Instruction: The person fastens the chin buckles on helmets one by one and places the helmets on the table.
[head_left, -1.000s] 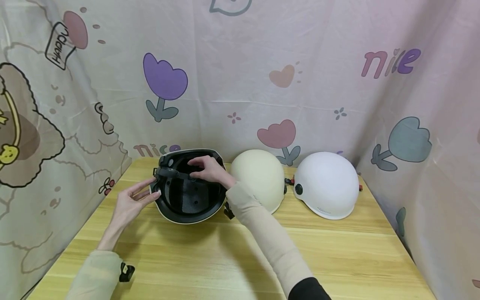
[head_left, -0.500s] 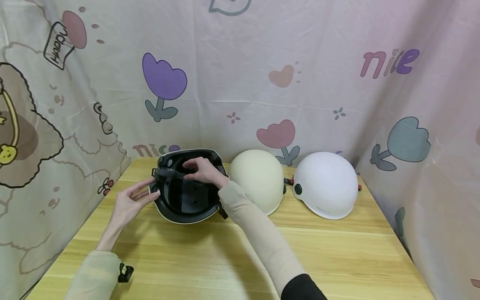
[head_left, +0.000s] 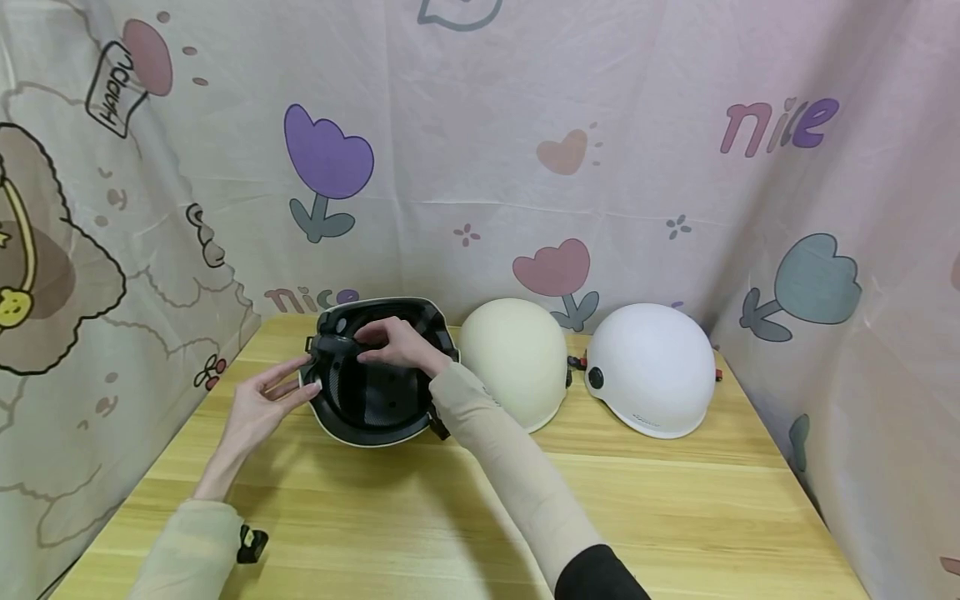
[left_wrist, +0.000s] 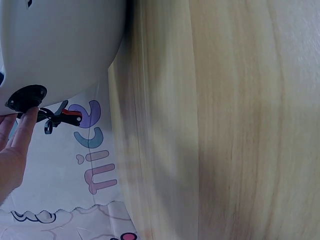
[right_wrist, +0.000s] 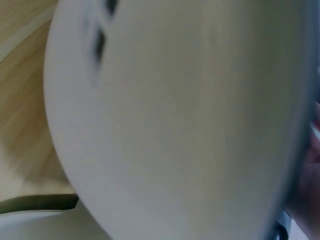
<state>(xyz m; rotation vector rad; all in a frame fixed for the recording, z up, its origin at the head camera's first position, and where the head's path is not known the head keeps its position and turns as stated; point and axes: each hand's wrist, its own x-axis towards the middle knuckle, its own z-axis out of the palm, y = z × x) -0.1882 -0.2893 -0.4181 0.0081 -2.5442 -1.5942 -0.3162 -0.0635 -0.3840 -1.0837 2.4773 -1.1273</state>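
An upturned helmet (head_left: pixel 375 437) with a pale shell and black lining rests on the table at the back left. My left hand (head_left: pixel 258 408) grips its left rim, thumb at the edge and fingers outside. In the left wrist view, fingertips of that left hand (left_wrist: pixel 17 150) touch a black disc (left_wrist: pixel 27 98) on the shell; a black and red buckle (left_wrist: pixel 67 117) hangs beside it. Over the helmet's hollow, my right hand (head_left: pixel 401 346) pinches a black chin strap (head_left: pixel 337 343). The blurred shell (right_wrist: pixel 165 125) fills most of the right wrist view, hiding the right fingertips.
A cream helmet (head_left: pixel 513 362) stands dome up just right of the upturned one. Farther right is a white helmet (head_left: pixel 652 371), also dome up. The wooden table (head_left: pixel 375 517) meets a printed curtain (head_left: pixel 465 150) at the back and sides.
My right hand has shifted a little to the left over the hollow, its forearm following. The left hand and all the helmets have stayed in place.
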